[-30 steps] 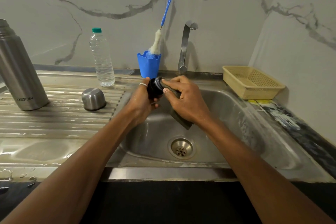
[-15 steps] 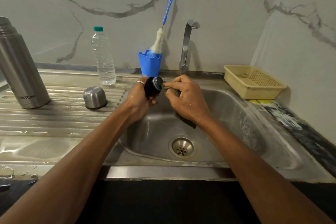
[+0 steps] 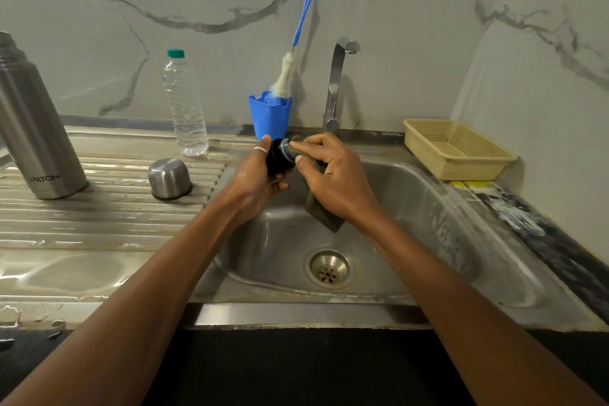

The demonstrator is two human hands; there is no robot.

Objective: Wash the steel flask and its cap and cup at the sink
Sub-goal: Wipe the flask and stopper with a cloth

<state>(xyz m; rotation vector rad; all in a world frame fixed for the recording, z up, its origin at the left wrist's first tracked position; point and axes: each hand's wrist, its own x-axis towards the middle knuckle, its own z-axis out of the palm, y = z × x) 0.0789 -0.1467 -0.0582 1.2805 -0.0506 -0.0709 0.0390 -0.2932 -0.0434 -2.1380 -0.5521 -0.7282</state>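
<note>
Over the back left of the steel sink basin (image 3: 412,208), my left hand (image 3: 257,181) grips the black flask cap (image 3: 280,158). My right hand (image 3: 333,181) holds a dark scrub pad (image 3: 324,212) and presses one end of it against the cap's top; the rest of the pad hangs below the palm. The tall steel flask (image 3: 36,128) stands upright without its cap at the far left of the drainboard. The steel cup (image 3: 169,179) sits upside down on the drainboard, between the flask and the basin.
A clear plastic water bottle (image 3: 184,105) stands at the back of the ribbed drainboard (image 3: 99,217). A blue holder (image 3: 270,117) with a bottle brush (image 3: 291,53) sits beside the tap (image 3: 336,86), which runs no water. A beige basket (image 3: 458,148) sits right of the basin.
Both hands stay together over the basin with the cap and pad. The cap has turned slightly in my left hand and the pad has shifted a little across its top.
</note>
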